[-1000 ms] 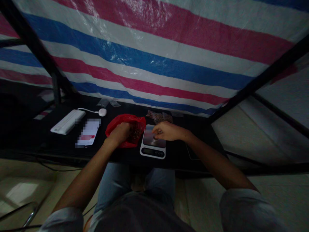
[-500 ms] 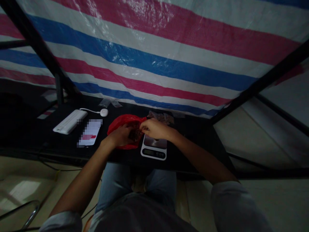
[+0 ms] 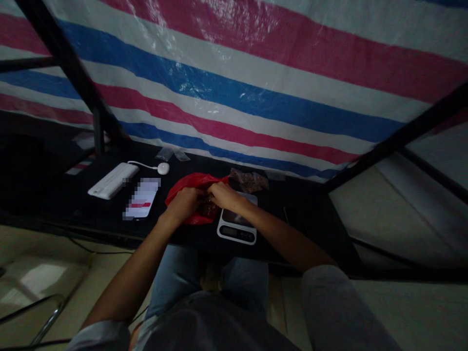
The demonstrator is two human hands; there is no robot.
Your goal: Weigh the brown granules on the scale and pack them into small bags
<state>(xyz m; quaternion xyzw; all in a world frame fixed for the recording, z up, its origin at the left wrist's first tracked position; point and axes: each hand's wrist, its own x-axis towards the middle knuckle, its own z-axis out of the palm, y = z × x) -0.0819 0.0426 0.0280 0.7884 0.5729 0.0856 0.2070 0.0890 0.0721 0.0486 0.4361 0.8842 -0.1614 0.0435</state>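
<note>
A red plastic bag [image 3: 183, 183] lies crumpled with its mouth spread on the black table, holding small dark-brown pieces [image 3: 208, 208] too small to name. Over its left side, my left hand [image 3: 187, 201] curls inward, fingers closed at the contents. My right hand [image 3: 224, 196] reaches in from the right with fingers pinched together, close to the left fingertips. Whatever either hand grips is hidden. Just right of the bag, partly under my right wrist and forearm, sits a white kitchen scale [image 3: 237, 235] with a metal plate and a small display.
Behind the scale lie clear bags of brown pieces [image 3: 250, 181]. On the left are a phone [image 3: 142, 200], a white power bank [image 3: 114, 180] and a round white corded puck [image 3: 163, 168]. Small clear bags [image 3: 166, 154] lie behind. A striped tarp [image 3: 237, 92] hangs at the table's back.
My right hand has moved further left into the bag, nearer my left hand, uncovering more of the scale's far side. The view has shifted slightly.
</note>
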